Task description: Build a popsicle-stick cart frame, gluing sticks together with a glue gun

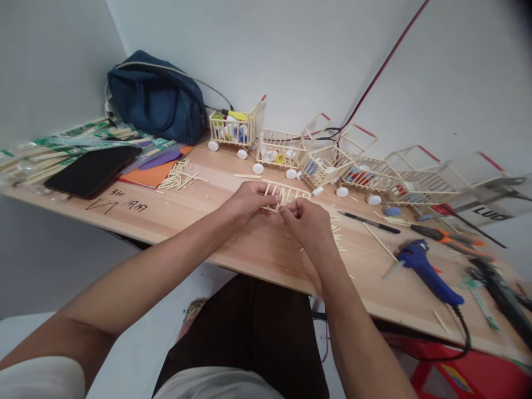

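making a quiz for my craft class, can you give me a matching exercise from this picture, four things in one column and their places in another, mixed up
Things:
1. blue bag
2. glue gun
3. stick panel
4. black pen

Places:
A. held over the table between the left hand and the right hand
B. in the back left corner against the wall
C. lying right of the hands, in front of the row of stick carts
D. near the front edge of the table, far right, cord trailing off

Pairs: 1-B, 2-D, 3-A, 4-C
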`<state>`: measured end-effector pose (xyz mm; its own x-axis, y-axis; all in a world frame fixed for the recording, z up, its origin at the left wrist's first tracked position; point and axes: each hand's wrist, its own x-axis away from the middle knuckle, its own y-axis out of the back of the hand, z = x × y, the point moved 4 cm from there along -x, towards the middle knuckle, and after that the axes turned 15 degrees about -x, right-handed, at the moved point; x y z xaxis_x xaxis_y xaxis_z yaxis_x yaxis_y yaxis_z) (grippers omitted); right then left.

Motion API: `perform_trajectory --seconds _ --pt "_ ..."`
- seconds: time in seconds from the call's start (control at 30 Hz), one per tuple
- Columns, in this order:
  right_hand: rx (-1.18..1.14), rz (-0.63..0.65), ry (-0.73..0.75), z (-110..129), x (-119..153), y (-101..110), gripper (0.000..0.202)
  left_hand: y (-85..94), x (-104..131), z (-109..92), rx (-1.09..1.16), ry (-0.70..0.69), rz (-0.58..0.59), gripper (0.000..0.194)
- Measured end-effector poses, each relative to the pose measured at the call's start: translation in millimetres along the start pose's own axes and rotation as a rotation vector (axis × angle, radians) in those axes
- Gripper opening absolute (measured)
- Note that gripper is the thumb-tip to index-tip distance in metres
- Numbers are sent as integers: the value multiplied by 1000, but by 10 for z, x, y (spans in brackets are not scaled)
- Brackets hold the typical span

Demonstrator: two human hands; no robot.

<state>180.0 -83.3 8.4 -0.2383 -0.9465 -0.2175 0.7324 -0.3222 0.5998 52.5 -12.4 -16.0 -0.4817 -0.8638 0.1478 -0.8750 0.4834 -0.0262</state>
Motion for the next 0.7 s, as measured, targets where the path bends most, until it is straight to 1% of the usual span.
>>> perform_trajectory --seconds 0.13,0.33,0.47,0.7 --pt "-6 55 8 -7 -54 18 19 0 9 -23 -14 9 -12 9" --pt "-28 177 -39 31 -157 51 23 -1 12 -33 -23 1 0 9" --pt "1 188 -56 72 -190 60 25 -2 0 -16 -32 -12 24 8" --pt "44 183 -14 110 -192 53 23 6 -15 0 -24 -24 31 9"
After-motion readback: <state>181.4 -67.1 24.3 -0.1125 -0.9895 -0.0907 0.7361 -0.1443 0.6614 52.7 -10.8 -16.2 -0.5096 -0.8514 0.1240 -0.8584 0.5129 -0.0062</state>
